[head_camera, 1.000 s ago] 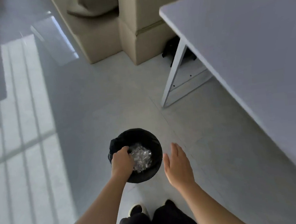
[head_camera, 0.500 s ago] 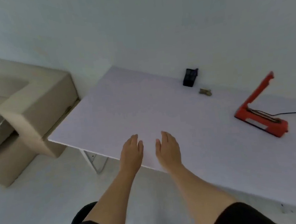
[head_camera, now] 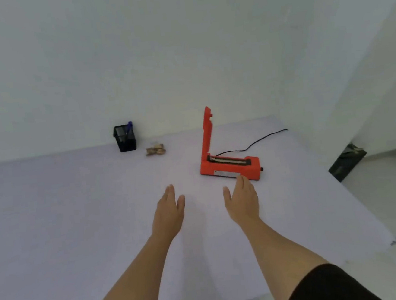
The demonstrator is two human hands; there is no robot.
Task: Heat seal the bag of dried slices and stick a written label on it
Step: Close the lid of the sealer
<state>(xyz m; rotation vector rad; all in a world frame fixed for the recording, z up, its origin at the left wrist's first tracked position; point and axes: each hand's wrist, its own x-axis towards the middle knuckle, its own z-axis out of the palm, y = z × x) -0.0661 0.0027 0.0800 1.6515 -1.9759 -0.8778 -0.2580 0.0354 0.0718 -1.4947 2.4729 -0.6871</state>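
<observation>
Our left hand [head_camera: 168, 213] and right hand [head_camera: 242, 203] hover flat and empty over the pale table [head_camera: 53, 212], fingers loose. Just beyond our right fingertips sits the red heat sealer [head_camera: 227, 164], arm raised — its black cord [head_camera: 252, 144] trailing toward the white wall [head_camera: 181, 42]. Well past our left fingertips lies the bag of dried slices [head_camera: 155, 149], beside a black pen holder [head_camera: 125, 138].

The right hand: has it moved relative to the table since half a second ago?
Yes. The right hand has gone from the table edge inward, close to the red sealer.
</observation>
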